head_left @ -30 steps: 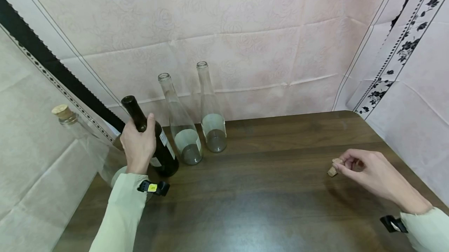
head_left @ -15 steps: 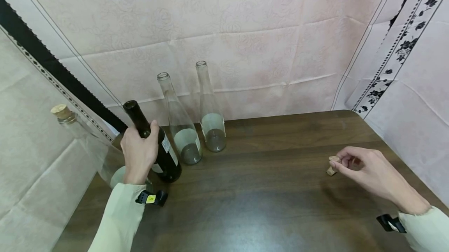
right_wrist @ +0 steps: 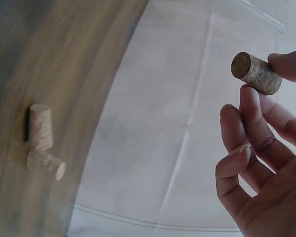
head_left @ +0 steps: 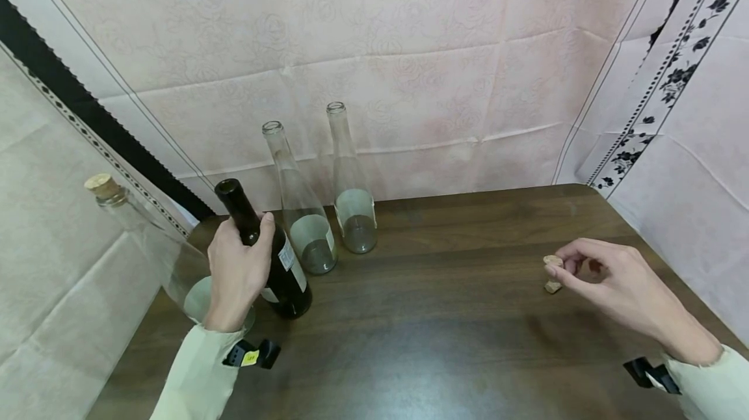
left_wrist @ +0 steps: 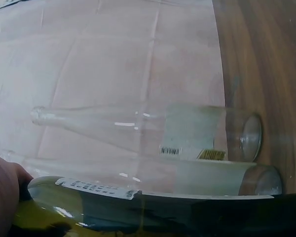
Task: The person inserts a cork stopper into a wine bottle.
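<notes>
Frame left: left hand (head_left: 236,270) grips dark bottle (head_left: 288,280); I fear drift topples adjacent clear bottle (head_left: 310,231). Right hand (head_left: 623,287) pinches cork (right_wrist: 259,75).

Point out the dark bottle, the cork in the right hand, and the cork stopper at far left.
Dark bottle (head_left: 279,275), head view, on the body.
Held cork (right_wrist: 259,74), right wrist view, on its side.
Cork stopper (head_left: 103,186), head view, on its exposed upper part.

Room mid table (head_left: 433,296); dark btl (head_left: 285,277) & clear btls (head_left: 301,202) block L.
</notes>
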Available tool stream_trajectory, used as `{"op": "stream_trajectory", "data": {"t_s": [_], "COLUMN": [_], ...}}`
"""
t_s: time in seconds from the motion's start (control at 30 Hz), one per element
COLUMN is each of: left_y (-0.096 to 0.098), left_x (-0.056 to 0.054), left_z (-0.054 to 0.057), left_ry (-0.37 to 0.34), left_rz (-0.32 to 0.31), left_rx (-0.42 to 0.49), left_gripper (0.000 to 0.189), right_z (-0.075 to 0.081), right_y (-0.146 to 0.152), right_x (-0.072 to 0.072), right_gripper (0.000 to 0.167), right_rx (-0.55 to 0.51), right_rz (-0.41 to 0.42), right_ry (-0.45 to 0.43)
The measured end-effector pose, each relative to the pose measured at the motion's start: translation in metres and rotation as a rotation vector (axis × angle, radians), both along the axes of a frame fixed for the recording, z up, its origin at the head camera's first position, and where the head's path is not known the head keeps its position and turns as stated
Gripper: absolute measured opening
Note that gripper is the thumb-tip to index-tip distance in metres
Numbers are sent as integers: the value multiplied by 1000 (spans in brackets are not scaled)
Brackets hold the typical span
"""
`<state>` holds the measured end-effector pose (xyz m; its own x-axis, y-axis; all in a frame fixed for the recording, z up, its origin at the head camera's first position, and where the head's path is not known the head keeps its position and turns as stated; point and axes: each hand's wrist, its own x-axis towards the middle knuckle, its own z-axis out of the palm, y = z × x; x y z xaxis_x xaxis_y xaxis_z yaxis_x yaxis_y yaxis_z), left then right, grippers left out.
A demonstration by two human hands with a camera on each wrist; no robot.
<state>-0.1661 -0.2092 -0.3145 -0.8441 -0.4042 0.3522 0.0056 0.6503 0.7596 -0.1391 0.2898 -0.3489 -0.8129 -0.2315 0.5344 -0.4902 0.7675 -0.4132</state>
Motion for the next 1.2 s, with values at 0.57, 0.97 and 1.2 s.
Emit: {"op": "stream_trajectory", "data": {"t_s": [0.57,0.97,1.2], "left_y": [23,41,55], "left_x": [19,32,37], "left_z": [2,2,0], "left_ry": [-59,-67,-33], "left_rz": [-128,-226,-271], "left_rx": [28,38,28], "left_gripper": [42,41,30], "right_z": [24,42,52], "right_y": [-17,-33,-45], "right_x": [7,9,10], "right_gripper": [37,38,42], "right_rx": [-19,-76,-124], "right_rz": [110,208,270], "right_ry": [50,65,128]}}
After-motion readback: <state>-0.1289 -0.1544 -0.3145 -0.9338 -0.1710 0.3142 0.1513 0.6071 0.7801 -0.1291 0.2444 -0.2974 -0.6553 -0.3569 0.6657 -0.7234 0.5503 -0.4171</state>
